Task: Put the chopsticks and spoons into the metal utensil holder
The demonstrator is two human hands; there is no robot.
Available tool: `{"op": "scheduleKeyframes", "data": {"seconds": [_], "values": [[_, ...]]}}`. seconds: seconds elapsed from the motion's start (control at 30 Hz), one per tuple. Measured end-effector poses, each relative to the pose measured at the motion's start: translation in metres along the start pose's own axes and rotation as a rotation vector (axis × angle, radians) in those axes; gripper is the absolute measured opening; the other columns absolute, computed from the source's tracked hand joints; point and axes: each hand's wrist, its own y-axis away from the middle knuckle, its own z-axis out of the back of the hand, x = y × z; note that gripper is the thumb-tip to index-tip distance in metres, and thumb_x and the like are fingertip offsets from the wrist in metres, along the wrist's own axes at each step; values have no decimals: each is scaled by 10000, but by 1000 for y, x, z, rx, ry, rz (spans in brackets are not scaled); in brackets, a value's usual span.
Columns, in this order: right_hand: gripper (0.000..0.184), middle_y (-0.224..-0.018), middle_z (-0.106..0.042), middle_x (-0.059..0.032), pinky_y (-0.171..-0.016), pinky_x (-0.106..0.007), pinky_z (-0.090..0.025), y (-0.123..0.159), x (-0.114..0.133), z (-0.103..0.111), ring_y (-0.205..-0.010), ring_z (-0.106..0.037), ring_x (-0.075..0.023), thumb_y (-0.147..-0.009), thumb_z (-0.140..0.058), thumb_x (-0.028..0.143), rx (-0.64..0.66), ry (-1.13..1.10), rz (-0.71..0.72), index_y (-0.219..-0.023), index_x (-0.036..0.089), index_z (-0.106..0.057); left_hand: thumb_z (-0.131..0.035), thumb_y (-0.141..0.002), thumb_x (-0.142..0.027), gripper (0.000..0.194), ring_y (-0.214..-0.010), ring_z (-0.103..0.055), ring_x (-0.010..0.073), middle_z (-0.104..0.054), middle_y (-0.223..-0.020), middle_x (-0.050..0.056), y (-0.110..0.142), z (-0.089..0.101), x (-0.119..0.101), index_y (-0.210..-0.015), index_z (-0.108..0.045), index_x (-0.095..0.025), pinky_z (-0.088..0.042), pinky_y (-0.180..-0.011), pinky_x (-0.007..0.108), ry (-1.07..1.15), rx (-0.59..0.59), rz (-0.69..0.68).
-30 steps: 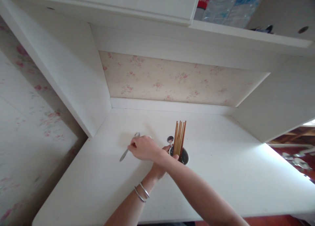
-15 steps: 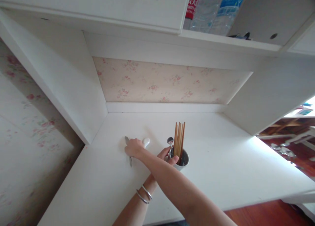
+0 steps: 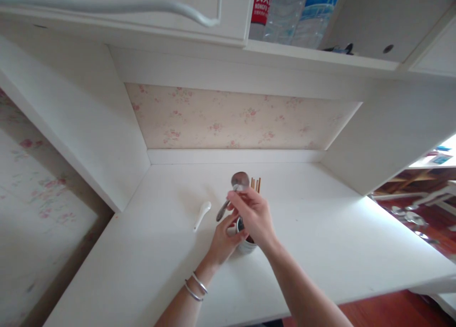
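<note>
My right hand (image 3: 252, 215) pinches a metal spoon (image 3: 232, 191) above a white cup (image 3: 245, 245), its bowl raised and its handle pointing down to the left. My left hand (image 3: 223, 241), with two silver bangles (image 3: 194, 287) at the wrist, wraps round the cup from the left. Several wooden chopsticks (image 3: 255, 183) stand in the cup, with only their tips showing behind my right hand. A white ceramic spoon (image 3: 202, 214) lies on the white desk (image 3: 320, 251) to the left of the cup.
A floral panel (image 3: 231, 120) backs the desk alcove, with white side walls at left and right. A shelf above holds water bottles (image 3: 285, 8). A cupboard door with a curved handle (image 3: 142, 6) is at top left. Red floor shows at lower right.
My right hand has lifted the metal spoon off the desk at left and carried it right, over the cup. The white ceramic spoon lies uncovered. My left hand stays on the cup.
</note>
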Motion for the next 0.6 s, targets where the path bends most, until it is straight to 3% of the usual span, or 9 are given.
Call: {"op": "scheduleKeyframes", "data": {"seconds": [0.17,0.27,0.4,0.6], "values": [[238,-638,-562,25,-524,-228,-426,3,-22,64,-561,-495,-106,-817,-692,414,-331,-37,98,-779,187,-632,-713,-778,-398,559,-1153,-578,283,-621,-1282,113,2,-3,3,-1286,-574,-208,-422,-1010,433,-137,-6,-53],[238,-753,-532,11,-552,-232,-432,13,-44,84,-632,-482,-112,-831,-677,403,-406,31,103,-735,193,-621,-711,-781,-396,561,-1168,-573,279,-610,-1300,109,3,-2,5,-1292,-570,-212,-415,-1022,427,-164,-22,-69],[296,-925,-500,-15,-551,-234,-445,26,-72,87,-752,-514,-138,-824,-672,420,-370,126,55,-657,193,-580,-719,-770,-401,551,-1196,-558,290,-604,-1310,115,2,-1,9,-1268,-591,-203,-404,-1038,428,-233,-55,-88],[203,-1024,-531,-25,-654,-249,-476,38,-104,76,-865,-560,-166,-808,-684,395,-298,-9,-30,-759,209,-620,-687,-796,-447,573,-1216,-538,292,-578,-1333,132,5,-1,16,-1288,-550,-188,-419,-1023,415,-221,-44,-98]]}}
